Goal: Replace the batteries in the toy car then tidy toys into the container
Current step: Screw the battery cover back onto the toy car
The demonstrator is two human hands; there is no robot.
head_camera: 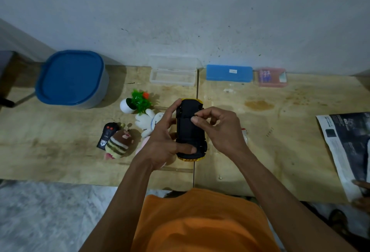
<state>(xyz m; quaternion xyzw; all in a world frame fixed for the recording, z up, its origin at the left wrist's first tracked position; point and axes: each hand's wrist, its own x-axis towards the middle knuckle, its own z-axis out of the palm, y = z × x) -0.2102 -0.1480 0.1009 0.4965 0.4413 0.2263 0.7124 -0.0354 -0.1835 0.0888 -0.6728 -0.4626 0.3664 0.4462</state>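
Toy car (190, 129) upside-down, lengthwise toward wall, apparently.

I see the toy car (191, 129) black underneath with yellow trim; left of my hands, a brown-and-cream striped plush (119, 142); beyond, a blue-lidded container (71, 77).

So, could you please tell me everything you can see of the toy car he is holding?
The toy car is turned upside down, its black plastic underside facing the camera, with yellow bodywork showing only at both ends. It is held above the wooden table, lengthwise away from the person. The left hand grips its left side, thumb across the near end; the right hand touches the middle of the underside with its fingertips. Whether the battery cover is open cannot be told.
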